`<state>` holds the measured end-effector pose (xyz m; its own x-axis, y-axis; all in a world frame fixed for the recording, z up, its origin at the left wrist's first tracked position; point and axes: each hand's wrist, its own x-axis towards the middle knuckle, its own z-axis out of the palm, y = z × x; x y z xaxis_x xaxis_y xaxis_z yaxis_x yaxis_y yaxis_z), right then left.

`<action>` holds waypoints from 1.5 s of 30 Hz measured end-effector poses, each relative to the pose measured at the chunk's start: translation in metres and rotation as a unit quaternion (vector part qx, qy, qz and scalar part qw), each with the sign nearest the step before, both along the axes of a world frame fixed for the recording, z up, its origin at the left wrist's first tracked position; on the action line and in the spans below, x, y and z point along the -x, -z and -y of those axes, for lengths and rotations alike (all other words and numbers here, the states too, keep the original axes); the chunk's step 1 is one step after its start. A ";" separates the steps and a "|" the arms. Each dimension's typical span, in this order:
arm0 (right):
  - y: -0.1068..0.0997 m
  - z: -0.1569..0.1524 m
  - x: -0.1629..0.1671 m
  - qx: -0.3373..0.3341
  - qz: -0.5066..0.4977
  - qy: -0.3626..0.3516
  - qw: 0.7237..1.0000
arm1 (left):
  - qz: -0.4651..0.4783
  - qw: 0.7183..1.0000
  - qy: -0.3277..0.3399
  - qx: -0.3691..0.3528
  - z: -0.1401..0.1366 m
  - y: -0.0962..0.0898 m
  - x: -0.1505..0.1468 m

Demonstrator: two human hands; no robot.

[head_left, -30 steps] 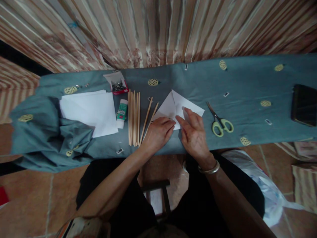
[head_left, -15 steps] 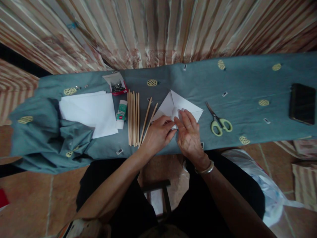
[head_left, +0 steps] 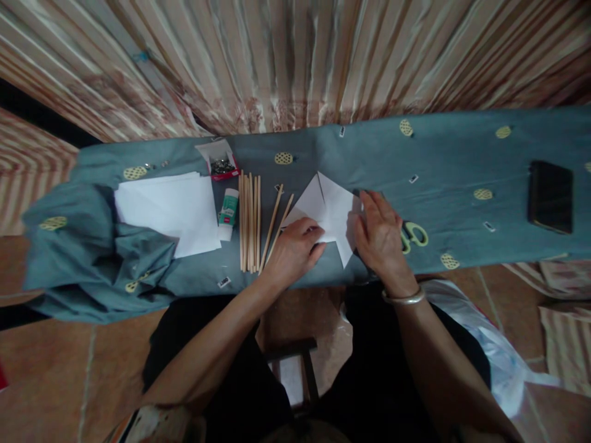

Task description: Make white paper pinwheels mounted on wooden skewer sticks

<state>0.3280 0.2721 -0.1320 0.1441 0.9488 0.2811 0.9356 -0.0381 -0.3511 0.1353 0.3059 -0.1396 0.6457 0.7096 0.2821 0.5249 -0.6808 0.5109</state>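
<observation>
A piece of folded white paper (head_left: 340, 200) lies on the cloth in front of me, creased into triangular flaps, with one corner pointing toward me. My left hand (head_left: 295, 247) is at its lower left side, fingers curled and thumb close to them, gripping the paper near its middle. Along the right edge rests my right hand (head_left: 381, 237), its fingers stretched out and its thumb touching the paper. Green-handled scissors (head_left: 419, 232) lie just right of that hand, which hides their blades.
Left of the paper are several wooden sticks (head_left: 250, 221), a green-and-white glue stick (head_left: 228, 214), an opened small box of metal pins (head_left: 222, 167) and stacked white sheets (head_left: 166, 209). A black phone-like object (head_left: 551, 197) lies far right. Bunched cloth (head_left: 101, 246) covers the left end.
My right hand has moved right from the paper's middle to its right edge, now covering the scissor blades. A right-hand flap has opened out, with a point toward me. My left hand stays put.
</observation>
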 end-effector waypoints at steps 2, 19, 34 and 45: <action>0.001 -0.004 -0.001 0.007 0.028 0.012 1.000 | 0.003 1.000 0.001 -0.003 0.000 0.000 0.000; -0.012 -0.005 -0.029 -0.004 -0.086 0.050 0.995 | 0.050 0.998 0.025 -0.003 -0.003 0.003 0.004; -0.020 0.009 -0.033 -0.002 -0.147 0.111 0.983 | 0.030 0.998 0.003 -0.061 -0.012 0.005 0.001; -0.026 0.017 -0.027 0.046 -0.154 0.091 0.983 | -0.031 0.992 0.071 -0.104 0.010 -0.014 -0.010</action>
<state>0.3546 0.2553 -0.1063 0.3778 0.9191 0.1116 0.7607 -0.2394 -0.6034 0.1456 0.2959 -0.1261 0.7559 0.5401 0.3700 0.4413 -0.8378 0.3216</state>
